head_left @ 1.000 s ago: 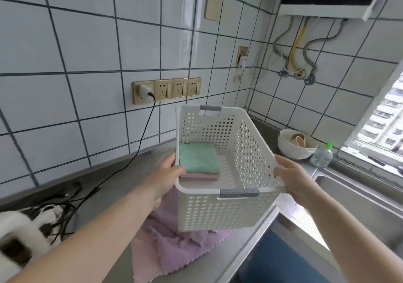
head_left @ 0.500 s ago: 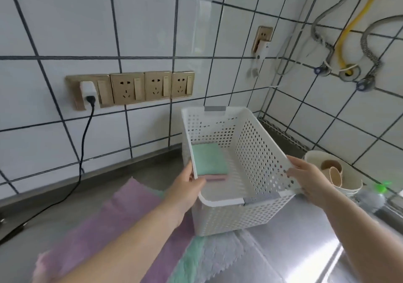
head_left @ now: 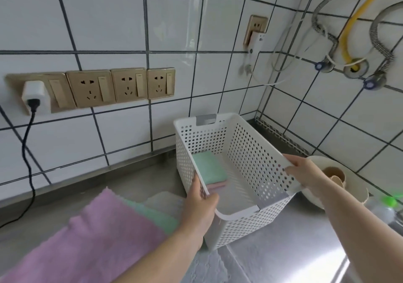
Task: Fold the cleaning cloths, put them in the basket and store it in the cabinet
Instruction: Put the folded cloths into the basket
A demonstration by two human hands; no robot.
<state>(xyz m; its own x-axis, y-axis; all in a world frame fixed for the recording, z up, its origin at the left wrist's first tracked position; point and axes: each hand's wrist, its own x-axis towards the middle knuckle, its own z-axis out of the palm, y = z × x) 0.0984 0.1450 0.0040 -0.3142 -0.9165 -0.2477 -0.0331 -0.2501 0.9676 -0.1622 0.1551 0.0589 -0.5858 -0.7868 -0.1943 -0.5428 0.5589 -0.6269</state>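
Head view: steel counter (head_left: pixel 139 182) meets white tiled wall (head_left: pixel 109 21), sockets (head_left: pixel 122 85) mounted.

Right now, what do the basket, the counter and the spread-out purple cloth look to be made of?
Basket: apparently rigid white plastic, matte; its walls are moulded with even rows of round holes. Counter: likely stainless steel, brushed grey with soft window glare. Purple cloth: looks like microfibre or terry, with a fuzzy pile and frayed-looking edge; exact fibre cannot be told.
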